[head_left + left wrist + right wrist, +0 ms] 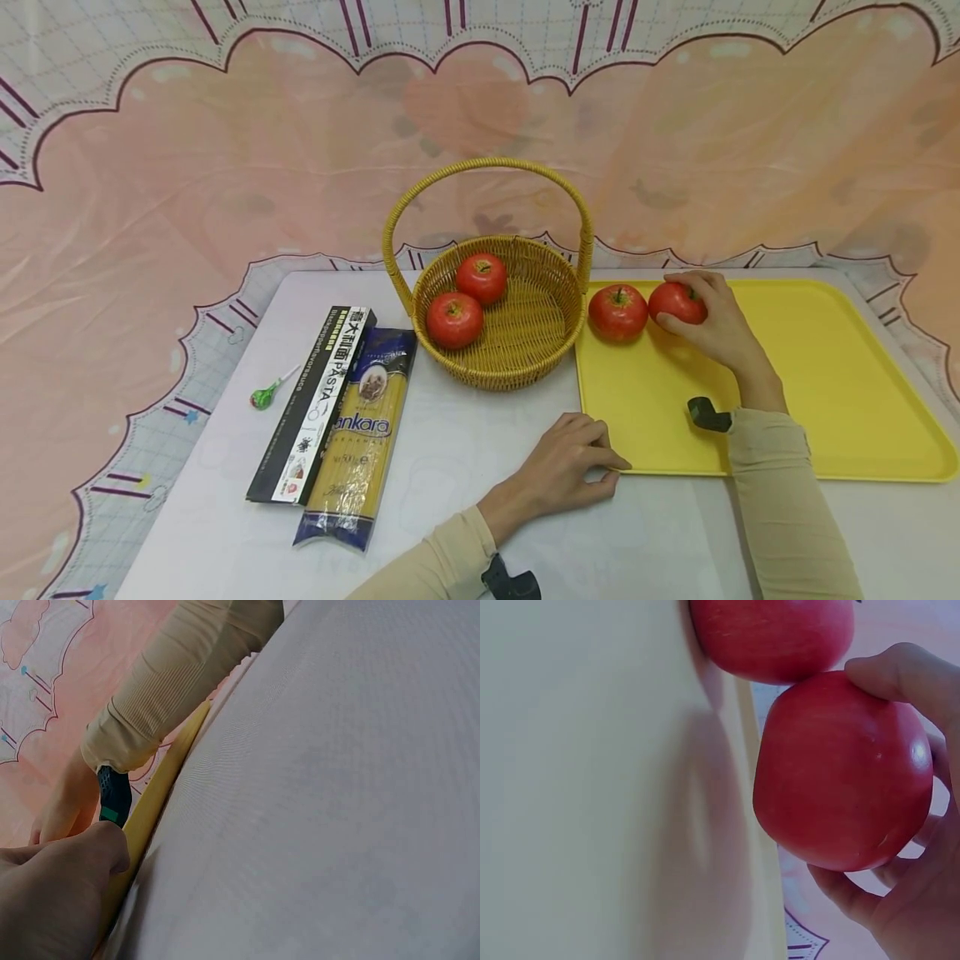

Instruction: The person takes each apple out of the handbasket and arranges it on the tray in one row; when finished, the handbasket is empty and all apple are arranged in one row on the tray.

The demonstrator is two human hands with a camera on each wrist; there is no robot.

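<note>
Gripping glossy round red apple (671,304) in right hand (716,321), fingers curled round it, over far left part of flat yellow tray (825,375). Pinching near tray rim with left hand (570,462). Just beside, between held apple and basket: second red apple (617,315). Further left: woven golden basket (491,379) with two red apples (455,320), blue-and-yellow pasta packet (360,442), black-and-white pasta box (315,400), green lollipop (262,398). Stem end mostly hidden by fingers; too round to tell long axis.

Staged indoor set, white table (457,442), cloth backdrop (300,158)
</note>
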